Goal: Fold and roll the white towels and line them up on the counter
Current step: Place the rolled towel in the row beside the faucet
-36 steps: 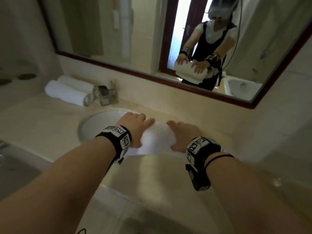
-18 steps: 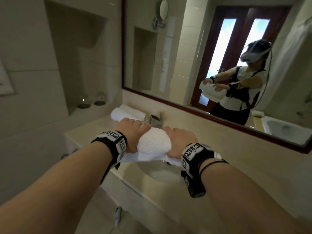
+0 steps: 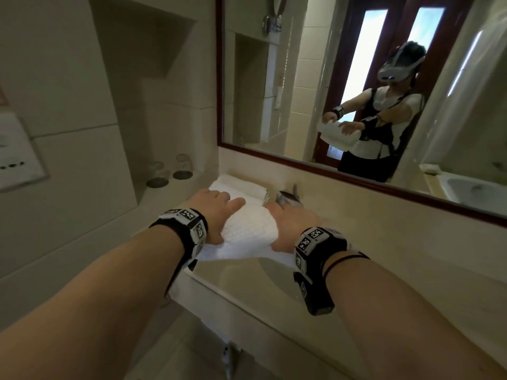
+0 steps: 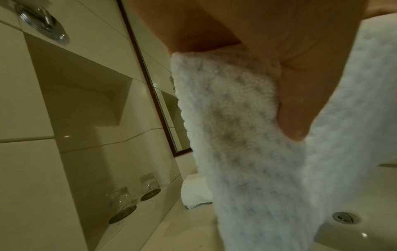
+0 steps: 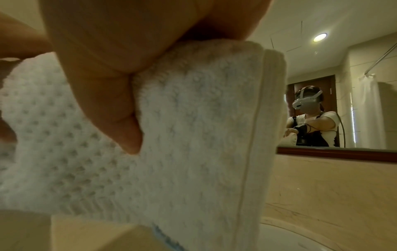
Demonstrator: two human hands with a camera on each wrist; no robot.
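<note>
Three towels (image 3: 248, 229), two glasses (image 3: 157, 174)

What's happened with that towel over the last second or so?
Both hands, the left hand and the right hand, have carried the rolled towel from above the sink leftward, toward the finished rolls by the faucet. The grip hasn't changed, and the finished rolls lie as before.
</note>
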